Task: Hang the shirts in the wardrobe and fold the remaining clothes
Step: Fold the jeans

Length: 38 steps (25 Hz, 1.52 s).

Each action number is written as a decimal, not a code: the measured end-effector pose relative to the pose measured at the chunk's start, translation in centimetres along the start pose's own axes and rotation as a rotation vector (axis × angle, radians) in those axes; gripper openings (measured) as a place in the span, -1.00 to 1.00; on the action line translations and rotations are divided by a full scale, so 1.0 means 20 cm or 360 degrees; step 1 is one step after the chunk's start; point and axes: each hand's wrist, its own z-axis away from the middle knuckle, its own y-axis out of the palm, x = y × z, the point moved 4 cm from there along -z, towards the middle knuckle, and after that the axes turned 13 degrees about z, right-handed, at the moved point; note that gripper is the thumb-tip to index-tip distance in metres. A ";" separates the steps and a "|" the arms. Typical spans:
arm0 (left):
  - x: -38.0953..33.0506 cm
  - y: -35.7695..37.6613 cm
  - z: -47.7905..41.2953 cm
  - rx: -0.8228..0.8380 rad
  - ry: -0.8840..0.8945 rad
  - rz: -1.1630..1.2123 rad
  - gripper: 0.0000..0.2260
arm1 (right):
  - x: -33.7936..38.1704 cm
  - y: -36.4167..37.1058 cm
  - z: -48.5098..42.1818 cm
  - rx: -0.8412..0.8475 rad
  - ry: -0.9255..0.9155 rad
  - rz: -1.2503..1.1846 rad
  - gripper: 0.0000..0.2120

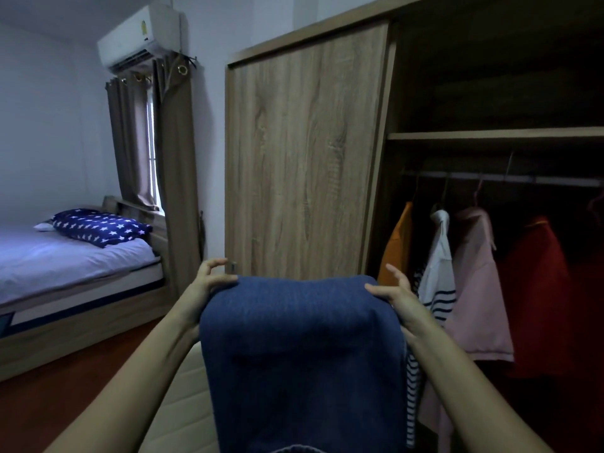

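A blue denim garment point(300, 348) hangs folded in front of me, held up at its top fold. My left hand point(209, 286) pinches its upper left corner with the thumb on top. My right hand point(395, 294) pinches the upper right corner. Behind it stands the wooden wardrobe point(304, 158), its right side open. On the rail point(500, 178) hang an orange shirt point(397, 246), a white striped shirt point(436, 276), a pink shirt point(477, 286) and a red shirt point(539, 295).
The wardrobe's sliding door covers its left half. A shelf point(490, 135) runs above the rail. A bed point(65, 263) with a star-patterned pillow point(98, 227) stands at the left by a curtained window point(150, 148). A pale cushioned surface point(186, 403) lies below the garment.
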 end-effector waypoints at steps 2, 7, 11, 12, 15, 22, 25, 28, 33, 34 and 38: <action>0.00 0.03 -0.01 0.0172 0.0137 -0.0224 -0.83 | 0.07 0.01 0.02 0.0039 -0.0244 0.0091 -0.56; -0.16 0.03 0.01 0.0215 0.0240 0.0233 -0.89 | 0.18 0.04 0.09 0.0348 -0.0504 -0.0065 -0.69; -0.27 0.09 0.10 0.0734 0.0327 0.0262 -0.27 | 0.36 0.02 0.16 0.0583 -0.0904 0.0253 -0.24; -0.29 0.11 0.11 0.0742 0.0420 0.0064 -0.23 | 0.40 0.03 0.18 0.0565 -0.0973 0.0444 -0.13; -0.37 0.15 0.13 0.0628 0.0719 -0.0403 -0.29 | 0.50 0.05 0.22 0.0449 -0.1080 0.0826 -0.02; -0.44 0.14 0.14 0.0504 0.0866 -0.0413 -0.71 | 0.50 0.05 0.27 0.0380 -0.1369 0.1454 0.09; -0.45 0.14 0.15 0.0573 0.0786 -0.0271 -0.72 | 0.48 0.05 0.27 0.0194 -0.1377 0.1276 0.07; -0.44 0.17 0.21 0.0725 0.0829 -0.0352 -0.41 | 0.52 0.07 0.29 -0.0032 -0.1376 0.1114 -0.01; -0.45 0.19 0.22 0.0874 0.0957 -0.0690 -0.10 | 0.55 0.06 0.29 -0.0163 -0.1341 0.0906 -0.21; -0.46 0.18 0.22 0.0879 0.0973 -0.0786 -0.10 | 0.56 0.06 0.29 -0.0142 -0.1336 0.0895 -0.25; -0.49 0.18 0.20 0.0771 0.1023 -0.0741 -0.18 | 0.56 0.04 0.29 -0.0163 -0.1315 0.0887 -0.39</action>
